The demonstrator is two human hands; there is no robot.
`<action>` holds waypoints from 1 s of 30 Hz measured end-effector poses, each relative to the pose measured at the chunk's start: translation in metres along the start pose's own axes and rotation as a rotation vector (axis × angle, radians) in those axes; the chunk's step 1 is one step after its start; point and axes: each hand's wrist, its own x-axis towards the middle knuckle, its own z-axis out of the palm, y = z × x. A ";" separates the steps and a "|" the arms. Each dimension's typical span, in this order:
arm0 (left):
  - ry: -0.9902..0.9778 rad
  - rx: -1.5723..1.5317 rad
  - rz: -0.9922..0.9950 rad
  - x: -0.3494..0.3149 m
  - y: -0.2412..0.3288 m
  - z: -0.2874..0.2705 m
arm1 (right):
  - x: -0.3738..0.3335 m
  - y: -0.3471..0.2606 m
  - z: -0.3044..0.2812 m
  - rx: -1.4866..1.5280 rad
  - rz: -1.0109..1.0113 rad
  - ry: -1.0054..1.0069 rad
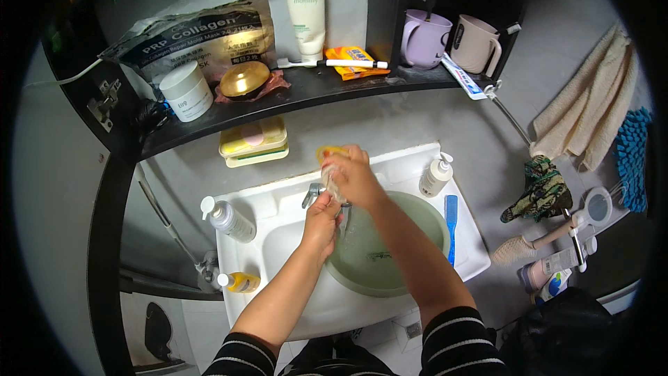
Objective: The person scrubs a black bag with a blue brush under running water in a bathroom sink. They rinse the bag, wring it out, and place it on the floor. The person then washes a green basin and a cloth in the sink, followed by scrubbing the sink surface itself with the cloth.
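Over the sink, close to the faucet [312, 196], my two hands meet around a small whitish, crumpled-looking thing [335, 178]. My right hand [356, 175] is above, its fingers closed round the upper part. A yellow looped edge [328, 152] shows above its fingers; whether it belongs to the whitish thing I cannot tell. Lower down, my left hand [321, 228] is closed at the thing's bottom end, its fingertips partly hidden. Just beneath, water runs into a pale green basin [431, 217] that stands in the white sink [275, 245] and holds water.
A pump bottle [232, 221] and a yellow bottle [243, 283] stand on the sink's left; another pump bottle [435, 175] and a blue comb [451, 226] are on its right. Above hangs a black shelf [299, 97] with jars, a tube and mugs. A towel [584, 104] hangs at right.
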 end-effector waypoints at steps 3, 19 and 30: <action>0.038 -0.046 0.026 -0.003 0.000 0.018 | 0.017 0.064 0.022 0.435 0.284 0.059; 0.178 0.296 0.014 0.067 -0.069 -0.064 | -0.159 0.168 0.037 -0.231 0.826 -0.525; 0.210 0.914 0.404 0.063 -0.091 -0.091 | -0.146 0.077 0.079 -0.559 0.524 -1.222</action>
